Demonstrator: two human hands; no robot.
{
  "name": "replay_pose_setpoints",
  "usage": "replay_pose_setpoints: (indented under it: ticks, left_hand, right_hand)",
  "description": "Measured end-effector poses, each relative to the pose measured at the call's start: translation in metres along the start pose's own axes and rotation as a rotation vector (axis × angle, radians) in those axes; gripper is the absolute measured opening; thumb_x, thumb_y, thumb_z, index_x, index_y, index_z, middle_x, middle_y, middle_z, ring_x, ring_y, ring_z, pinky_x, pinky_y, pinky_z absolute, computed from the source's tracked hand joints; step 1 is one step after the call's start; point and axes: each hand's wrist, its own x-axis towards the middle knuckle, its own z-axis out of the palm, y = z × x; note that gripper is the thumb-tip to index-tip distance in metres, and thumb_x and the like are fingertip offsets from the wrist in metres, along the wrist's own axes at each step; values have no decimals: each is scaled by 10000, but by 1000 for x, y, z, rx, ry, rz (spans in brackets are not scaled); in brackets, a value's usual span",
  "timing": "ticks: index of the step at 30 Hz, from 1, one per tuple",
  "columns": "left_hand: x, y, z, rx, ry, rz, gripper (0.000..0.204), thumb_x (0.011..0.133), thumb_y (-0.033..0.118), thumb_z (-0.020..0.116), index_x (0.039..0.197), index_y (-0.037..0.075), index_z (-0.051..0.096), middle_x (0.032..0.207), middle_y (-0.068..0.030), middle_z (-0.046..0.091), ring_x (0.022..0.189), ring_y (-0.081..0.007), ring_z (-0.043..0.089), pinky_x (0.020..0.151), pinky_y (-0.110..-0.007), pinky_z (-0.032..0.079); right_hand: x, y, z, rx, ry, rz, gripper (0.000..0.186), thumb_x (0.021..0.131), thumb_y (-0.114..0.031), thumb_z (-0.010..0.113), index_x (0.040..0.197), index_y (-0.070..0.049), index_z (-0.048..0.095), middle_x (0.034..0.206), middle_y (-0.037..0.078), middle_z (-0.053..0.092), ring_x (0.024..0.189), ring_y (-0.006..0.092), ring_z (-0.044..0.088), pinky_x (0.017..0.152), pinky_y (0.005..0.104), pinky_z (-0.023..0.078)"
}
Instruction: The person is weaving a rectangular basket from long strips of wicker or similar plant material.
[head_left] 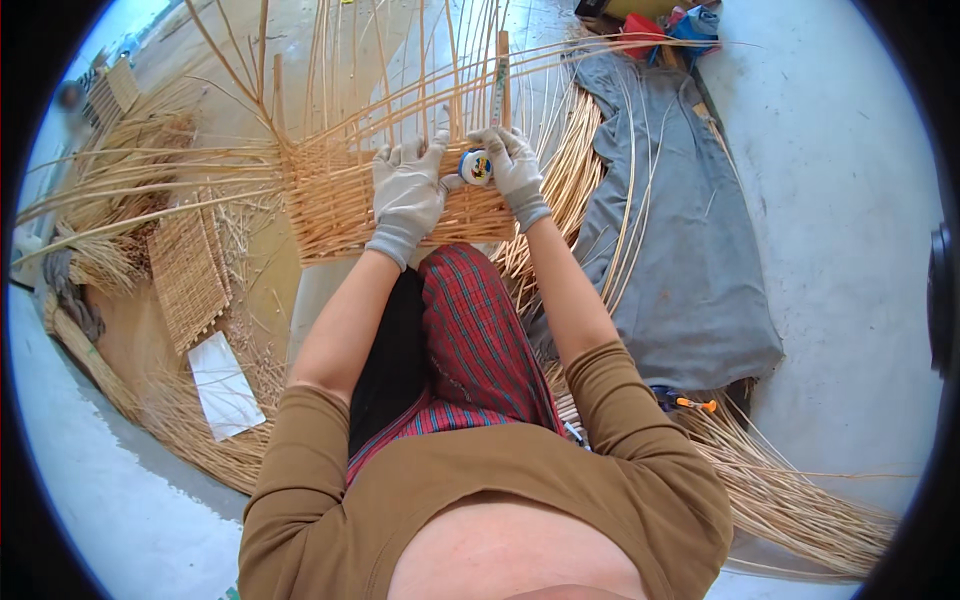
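A wicker panel (335, 205) of tan rods stands before my knees, its lower part woven and its long rods rising loose. My left hand (408, 195), in a pale grey glove, lies against the weave with fingers apart, its thumb reaching toward a tape measure (476, 167). The round blue-and-white case sits between my hands. My right hand (515, 175), gloved too, is closed at the tape's right side. The tape's blade (499, 90) runs up along a thick wooden stake (505, 65) at the panel's right end.
Bundles of rods (800, 500) lie at right, others (190, 425) at left. A grey cloth (670, 230) covers something at right, with an orange-tipped tool (695, 404) by its near end. Woven slats (188, 270) and a white sheet (224, 385) lie left. Long rods stick out sideways from the panel.
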Motion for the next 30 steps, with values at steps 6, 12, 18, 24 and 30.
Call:
replay_pose_setpoints:
  ticks: [6, 12, 18, 24, 30]
  left_hand:
    - [-2, -19, 22, -23, -9, 18, 464, 970, 425, 652, 1376, 201, 633, 1121, -75, 651, 1122, -286, 603, 1022, -462, 389]
    - [-2, -19, -2, -49, -57, 112, 549, 957, 430, 662, 1453, 212, 568, 1352, -156, 577, 1328, -355, 497, 1145, -504, 329]
    - [-96, -55, -48, 145, -394, -96, 824, 901, 386, 728, 1620, 244, 350, 1686, -218, 246, 1555, -414, 230, 1271, -508, 188]
    - [-109, -59, -21, 336, -369, -137, 998, 858, 420, 776, 1665, 272, 208, 1711, -218, 172, 1581, -399, 167, 1273, -539, 138]
    - [-92, -57, -15, 373, -322, -173, 975, 867, 462, 763, 1661, 277, 228, 1702, -223, 195, 1580, -396, 173, 1268, -561, 121]
  right_hand:
    - [-1, -6, 0, -129, 15, -34, 378, 1070, -352, 525, 1037, -82, 787, 1001, 146, 693, 1062, 298, 613, 997, 384, 456]
    - [-4, -11, -17, 336, -26, 149, 386, 1066, -363, 533, 1035, -76, 790, 1139, 143, 713, 1113, 271, 621, 1000, 381, 475]
    - [-105, -44, -108, 851, 190, 317, 391, 1083, -365, 543, 993, -24, 711, 1070, 108, 709, 899, 165, 664, 834, 295, 542]
    - [-190, -95, -105, 1136, 153, 413, 418, 1086, -397, 538, 943, -26, 669, 882, 98, 697, 686, 148, 609, 668, 305, 536]
    - [-165, -73, -110, 885, 216, 457, 377, 1085, -389, 556, 1062, -47, 711, 739, -5, 592, 663, 85, 560, 608, 240, 471]
